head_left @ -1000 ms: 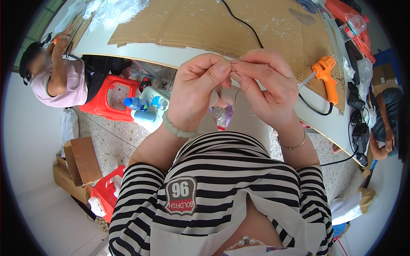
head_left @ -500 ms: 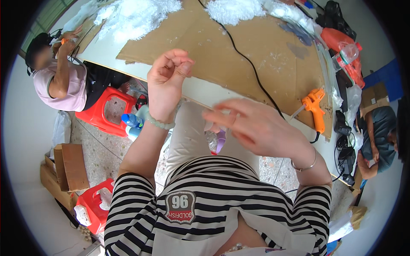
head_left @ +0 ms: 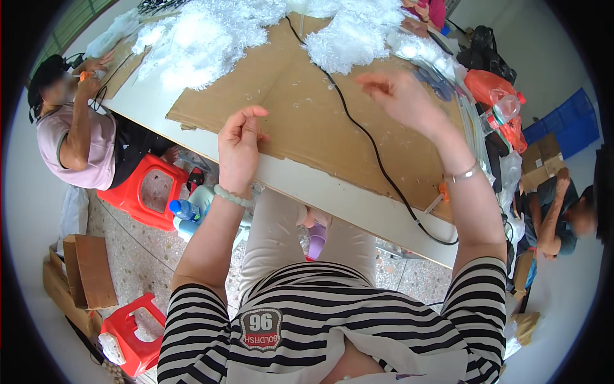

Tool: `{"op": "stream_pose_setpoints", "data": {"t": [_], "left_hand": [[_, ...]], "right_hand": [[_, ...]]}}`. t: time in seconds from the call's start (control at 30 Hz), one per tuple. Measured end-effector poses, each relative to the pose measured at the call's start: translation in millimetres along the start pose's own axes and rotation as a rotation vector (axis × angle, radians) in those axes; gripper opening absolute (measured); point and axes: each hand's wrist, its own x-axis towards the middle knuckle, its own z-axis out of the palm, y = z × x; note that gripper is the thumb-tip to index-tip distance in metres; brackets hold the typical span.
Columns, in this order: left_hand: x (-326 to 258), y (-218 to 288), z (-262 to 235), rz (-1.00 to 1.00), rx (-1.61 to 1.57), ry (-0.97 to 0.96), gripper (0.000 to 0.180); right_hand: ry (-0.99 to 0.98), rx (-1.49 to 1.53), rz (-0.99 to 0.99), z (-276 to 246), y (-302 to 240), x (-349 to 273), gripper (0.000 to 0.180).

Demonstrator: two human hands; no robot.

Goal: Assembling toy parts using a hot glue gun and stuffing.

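Over the front edge of the cardboard sheet [head_left: 307, 121], my left hand [head_left: 240, 147] is raised with its thumb and fingers drawn together. Whatever they pinch, if anything, is too small to make out. My right hand [head_left: 409, 105] stretches across the cardboard towards a heap of white shredded tinsel [head_left: 348, 41], its fingertips smeared by motion. An orange glue gun [head_left: 444, 192] lies at the right, mostly hidden behind my right forearm. A black cord [head_left: 368, 141] runs over the cardboard between my hands. A second, larger white tinsel heap [head_left: 204, 45] lies at the far left.
Beside the table at left, a co-worker [head_left: 77, 134] in pink sits near a red stool [head_left: 150, 192]; another person [head_left: 553, 214] is at right. A blue-capped bottle [head_left: 185, 210] stands near my left forearm. Red bags [head_left: 489, 89] and a clear bottle [head_left: 505, 110] line the right edge.
My right hand has swung away from my left, forward over the cardboard, and its forearm now covers most of the glue gun. My left hand has dropped slightly. The view has shifted.
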Motion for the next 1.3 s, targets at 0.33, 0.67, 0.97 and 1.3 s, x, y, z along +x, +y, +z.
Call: {"op": "stream_pose_setpoints", "data": {"t": [0.33,0.67,0.97,1.3], "left_hand": [[-3.4,-6.1,6.2,0.229,0.215,0.02,0.017],[-3.9,-3.7,8.9,0.215,0.226,0.01,0.019],[-3.9,-7.5,8.2,0.22,0.248,0.02,0.013],[-1.1,-7.1,5.9,0.186,0.303,-0.001,0.012]], "right_hand": [[0.032,-0.107,0.374,69.1,43.4,110.3,0.045],[0.038,-0.023,0.286,22.9,73.2,153.1,0.027],[-0.11,0.445,0.331,-51.0,66.6,91.4,0.025],[-0.158,0.286,0.374,-57.2,70.7,20.8,0.026]]}}
